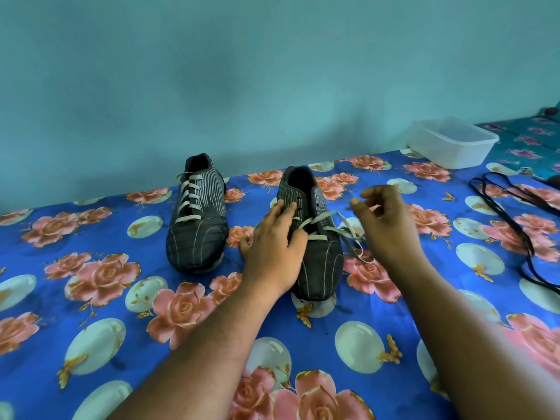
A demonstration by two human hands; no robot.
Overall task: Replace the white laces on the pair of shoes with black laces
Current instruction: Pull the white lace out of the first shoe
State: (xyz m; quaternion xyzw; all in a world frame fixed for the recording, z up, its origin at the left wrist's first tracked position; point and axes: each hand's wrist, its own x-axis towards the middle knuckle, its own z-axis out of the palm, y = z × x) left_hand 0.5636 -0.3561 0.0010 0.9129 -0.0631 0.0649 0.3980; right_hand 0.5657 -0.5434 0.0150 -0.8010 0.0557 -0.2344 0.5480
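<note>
Two dark striped shoes stand on the floral cloth. The left shoe [197,219] is fully laced in white. On the right shoe [318,253] the upper eyelets are bare, and its white lace [348,231] trails loose over the shoe's right side onto the cloth. My left hand [274,241] rests on this shoe's left side, with the fingers laid over the eyelets beside the lace. Just right of the shoe, my right hand [385,219] hovers above the loose lace, its fingers loosely curled and holding nothing. Black laces [521,219] lie in a heap at the right.
A clear plastic tub [451,144] stands at the back right by the teal wall [272,86]. The blue floral cloth [121,298] covers the whole surface. A second patterned cloth [533,144] lies at the far right.
</note>
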